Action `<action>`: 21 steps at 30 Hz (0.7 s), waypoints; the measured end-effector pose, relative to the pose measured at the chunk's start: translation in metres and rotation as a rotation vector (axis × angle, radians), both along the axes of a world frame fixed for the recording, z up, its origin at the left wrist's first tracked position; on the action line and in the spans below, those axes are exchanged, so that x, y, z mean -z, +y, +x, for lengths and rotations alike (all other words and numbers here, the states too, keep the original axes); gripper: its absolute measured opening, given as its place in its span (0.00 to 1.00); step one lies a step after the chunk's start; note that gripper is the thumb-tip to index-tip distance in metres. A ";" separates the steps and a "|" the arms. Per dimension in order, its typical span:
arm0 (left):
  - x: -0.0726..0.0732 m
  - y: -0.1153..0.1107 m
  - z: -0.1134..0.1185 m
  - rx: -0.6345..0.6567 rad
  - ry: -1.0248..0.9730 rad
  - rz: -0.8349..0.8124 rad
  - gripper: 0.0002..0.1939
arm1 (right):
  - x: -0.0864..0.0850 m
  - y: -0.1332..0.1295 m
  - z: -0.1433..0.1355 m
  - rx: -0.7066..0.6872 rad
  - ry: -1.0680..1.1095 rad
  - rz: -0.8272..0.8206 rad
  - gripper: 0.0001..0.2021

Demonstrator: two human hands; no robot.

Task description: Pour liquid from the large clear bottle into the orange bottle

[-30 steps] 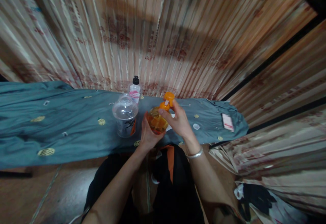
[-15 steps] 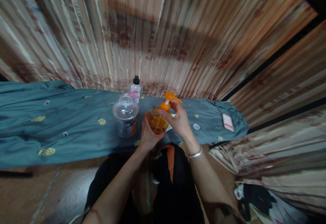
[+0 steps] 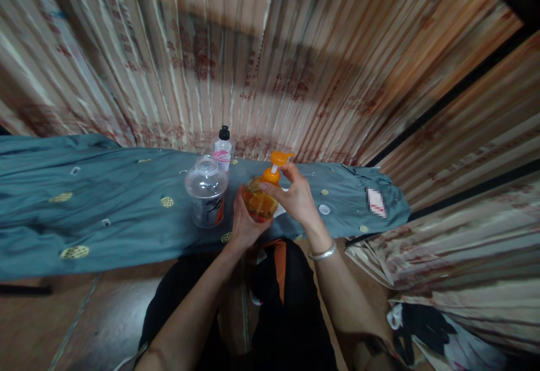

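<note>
An amber bottle (image 3: pixel 260 199) with an orange pump top (image 3: pixel 280 159) is held over the front part of the cloth-covered surface. My left hand (image 3: pixel 247 222) wraps round its lower left side and base. My right hand (image 3: pixel 295 191), with a silver bangle at the wrist, has its thumb and fingers at the orange collar just under the pump head. Just left of the bottle stands a clear wide jar (image 3: pixel 207 182) with no lid and a black and orange label. Behind the jar is a small bottle (image 3: pixel 222 154) with a black cap and pink label.
A green patterned cloth (image 3: pixel 126 191) covers the long surface. On its right part lie a clear round disc (image 3: pixel 324 209) and a small white and pink packet (image 3: pixel 376 202). Pleated curtains (image 3: pixel 236 50) hang behind and to the right. A dark bag (image 3: pixel 426 326) lies low at the right.
The pump head has turned, so its spout now points more toward the back right. My right fingers have shifted slightly with it, while my left hand keeps its hold.
</note>
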State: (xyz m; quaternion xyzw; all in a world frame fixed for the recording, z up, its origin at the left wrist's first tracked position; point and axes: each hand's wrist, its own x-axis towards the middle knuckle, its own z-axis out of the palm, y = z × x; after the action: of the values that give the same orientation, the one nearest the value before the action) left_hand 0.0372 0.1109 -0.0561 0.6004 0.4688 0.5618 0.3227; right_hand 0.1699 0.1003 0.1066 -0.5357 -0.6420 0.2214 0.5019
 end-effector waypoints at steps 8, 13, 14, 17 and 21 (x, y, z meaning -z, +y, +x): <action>0.000 -0.001 0.001 -0.002 0.009 0.005 0.69 | -0.001 -0.003 0.005 -0.136 -0.047 0.020 0.21; -0.003 -0.001 0.000 0.003 0.006 0.002 0.68 | -0.008 -0.002 0.009 -0.173 -0.069 -0.001 0.24; -0.003 -0.001 0.000 0.003 0.006 0.000 0.68 | -0.008 -0.002 0.008 -0.108 -0.086 0.007 0.25; -0.003 -0.001 0.000 0.001 0.005 -0.008 0.68 | -0.008 -0.003 0.003 0.069 -0.129 0.035 0.26; -0.004 -0.002 0.000 0.001 0.004 -0.009 0.69 | -0.007 -0.005 0.005 -0.052 -0.119 0.055 0.22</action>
State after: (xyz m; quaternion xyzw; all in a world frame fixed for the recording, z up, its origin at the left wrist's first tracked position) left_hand 0.0371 0.1086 -0.0525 0.6004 0.4715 0.5583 0.3248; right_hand 0.1751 0.0956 0.1137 -0.5169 -0.6902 0.1846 0.4715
